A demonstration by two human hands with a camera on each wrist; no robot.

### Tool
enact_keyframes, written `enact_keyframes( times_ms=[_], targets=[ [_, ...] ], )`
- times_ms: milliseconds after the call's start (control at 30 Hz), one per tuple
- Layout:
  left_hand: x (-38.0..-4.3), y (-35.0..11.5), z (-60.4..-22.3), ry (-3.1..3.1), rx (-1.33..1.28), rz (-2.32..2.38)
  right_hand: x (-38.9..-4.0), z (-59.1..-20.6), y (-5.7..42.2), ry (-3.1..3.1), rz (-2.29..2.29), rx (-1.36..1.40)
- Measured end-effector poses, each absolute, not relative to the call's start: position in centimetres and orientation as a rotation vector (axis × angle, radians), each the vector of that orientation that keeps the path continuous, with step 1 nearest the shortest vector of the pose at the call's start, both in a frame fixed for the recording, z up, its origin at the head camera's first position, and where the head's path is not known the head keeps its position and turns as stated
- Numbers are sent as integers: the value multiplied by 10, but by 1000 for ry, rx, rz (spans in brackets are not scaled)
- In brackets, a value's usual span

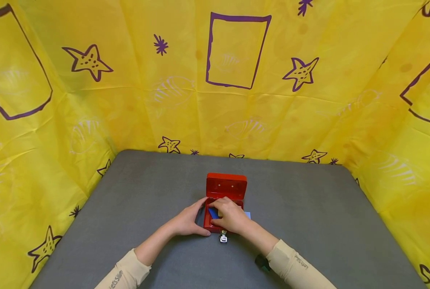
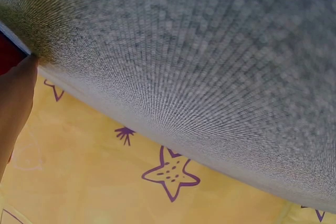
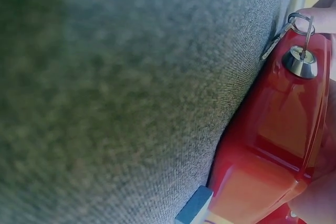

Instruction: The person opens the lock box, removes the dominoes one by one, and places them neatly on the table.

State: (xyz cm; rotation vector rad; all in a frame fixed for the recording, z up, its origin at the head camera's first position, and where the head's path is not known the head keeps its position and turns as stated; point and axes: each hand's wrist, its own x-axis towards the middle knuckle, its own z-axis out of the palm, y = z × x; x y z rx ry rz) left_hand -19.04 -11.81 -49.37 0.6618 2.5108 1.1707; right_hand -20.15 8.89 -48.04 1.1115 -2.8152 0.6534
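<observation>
A red cash box (image 1: 226,186) stands on the grey table with its lid raised. Along its left side, my left hand (image 1: 188,218) holds the box, thumb at the front corner and fingertips toward the back one. My right hand (image 1: 231,214) reaches into the box from the right. Between its thumb and fingers is a flat blue piece (image 1: 212,213), partly covered by the hand. A metal lock (image 3: 301,62) with a key on a ring sits in the box's front wall. Most of the inside is hidden by the right hand.
Close to the right side of the box lies a light blue block (image 3: 195,205). A small dark object (image 1: 262,263) shows beside the right sleeve. Yellow cloth (image 1: 186,112) with purple drawings borders the grey table (image 1: 157,176) at the back and sides.
</observation>
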Motion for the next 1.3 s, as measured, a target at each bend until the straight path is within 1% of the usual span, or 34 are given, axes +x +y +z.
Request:
enact_keyframes(
  times_ms=[467,1300],
  targets=[
    [-188,-118,-493,2503,657,1174,-199,-481,95,-2864,805,1056],
    [-189,-117,-492,2504,598,1152,-194,-474,113,-2800,1308,829]
  ],
)
